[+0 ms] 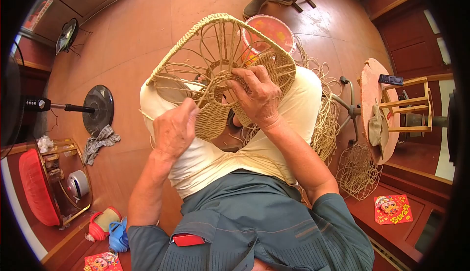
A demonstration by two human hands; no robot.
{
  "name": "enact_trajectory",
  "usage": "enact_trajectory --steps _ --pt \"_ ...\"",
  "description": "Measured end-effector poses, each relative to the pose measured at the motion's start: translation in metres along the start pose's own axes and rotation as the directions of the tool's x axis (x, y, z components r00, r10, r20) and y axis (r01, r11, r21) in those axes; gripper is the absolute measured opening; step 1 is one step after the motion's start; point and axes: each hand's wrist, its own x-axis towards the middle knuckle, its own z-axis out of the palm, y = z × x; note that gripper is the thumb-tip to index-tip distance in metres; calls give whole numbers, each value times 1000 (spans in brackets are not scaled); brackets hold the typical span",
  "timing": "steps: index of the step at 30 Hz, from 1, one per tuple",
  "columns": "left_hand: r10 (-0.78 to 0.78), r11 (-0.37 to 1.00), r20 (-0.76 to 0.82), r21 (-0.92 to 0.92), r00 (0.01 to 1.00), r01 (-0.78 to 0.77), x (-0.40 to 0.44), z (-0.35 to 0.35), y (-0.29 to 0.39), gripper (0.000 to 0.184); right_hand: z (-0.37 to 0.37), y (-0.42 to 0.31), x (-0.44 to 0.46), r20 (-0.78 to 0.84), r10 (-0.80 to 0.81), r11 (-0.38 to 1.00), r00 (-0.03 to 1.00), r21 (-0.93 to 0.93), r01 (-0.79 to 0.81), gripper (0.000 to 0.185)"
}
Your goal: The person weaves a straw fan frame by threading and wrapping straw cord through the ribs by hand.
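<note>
A half-woven straw-coloured cord basket (210, 124) rests across my lap. It has a thick braided rim (183, 40), thin looped spokes and a round opening near the middle. My right hand (257, 94) is closed on the weave beside this opening, with fingertips pressed against its wrapped edge. Just left of the woven panel, my left hand (174, 129) is closed in a pinch. Whatever lies between its fingertips is too small to make out, though cord strands run close to it.
A pink-rimmed bucket (274, 33) stands beyond the basket. Loose cord (325, 124) hangs in a heap by my right thigh. To the right are a round stool (374, 75) and a phone (390, 80); a fan base (98, 107) stands left. Another person's shoes (256, 5) show ahead.
</note>
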Motion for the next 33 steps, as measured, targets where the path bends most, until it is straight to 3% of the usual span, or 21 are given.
enact_trajectory --steps 1,2,5,13,16,20,26,31,33 --pt "-9 1000 -15 9 1000 10 3 -3 -3 16 -1 -1 1 13 15 1000 1000 -7 -15 26" --pt "-152 988 -25 9 988 153 7 -12 -8 16 -1 0 1 17 11 1000 1000 -9 -10 26" --pt "-193 979 -69 -75 979 188 15 -22 -8 16 -1 3 0 8 -8 1000 1000 -9 8 25" --pt "-164 986 -70 -45 984 161 12 -22 -9 15 6 2 7 -64 -185 982 981 31 187 31" --pt "-185 980 -7 -82 983 183 10 -27 -4 17 13 -1 10 21 -149 989 989 4 149 27" --pt "-121 964 84 -229 989 137 -3 -37 19 17 14 3 11 -10 -144 989 989 26 144 24" --pt "-110 949 124 -283 986 142 8 -53 52 14 21 -8 8 -63 -164 985 984 48 167 28" --pt "-43 936 104 -344 994 77 28 -51 67 14 26 -13 13 -87 -173 984 981 34 177 17" --pt "-55 921 45 -383 997 68 38 -55 65 12 34 -10 12 -91 -147 988 985 20 150 21"
